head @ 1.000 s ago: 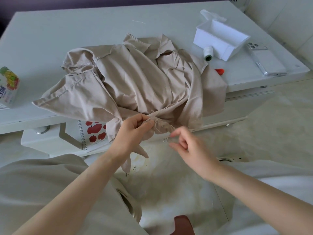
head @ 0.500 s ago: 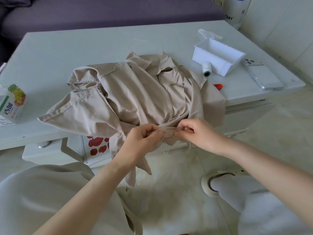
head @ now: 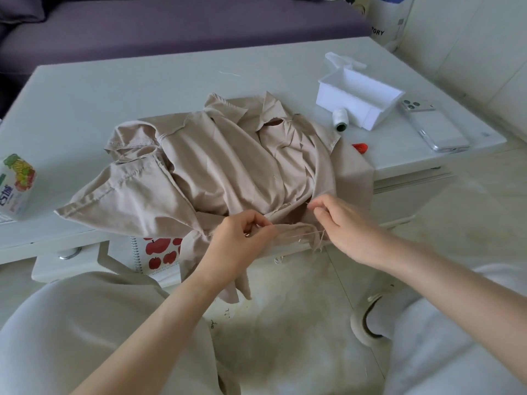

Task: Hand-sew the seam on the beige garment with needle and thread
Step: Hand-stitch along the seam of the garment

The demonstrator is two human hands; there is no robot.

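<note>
While left hand (head: 242, 238) pinches beige garment (head: 216, 172) edge, right hand (head: 342, 223) pinches thread (head: 308, 232) just beside it.

A pale table (head: 142, 89) bears the crumpled beige garment (head: 216, 166), overhanging its near edge; a white box (head: 336, 101), thread spool (head: 340, 118), red object (head: 360, 147) and phone (head: 436, 128) lie to the right; a carton (head: 17, 186) stands at the left.

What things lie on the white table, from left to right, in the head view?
Colourful fruit-printed drink carton → crumpled beige fabric garment → white rectangular plastic tray → silver smartphone in a clear case.
</note>
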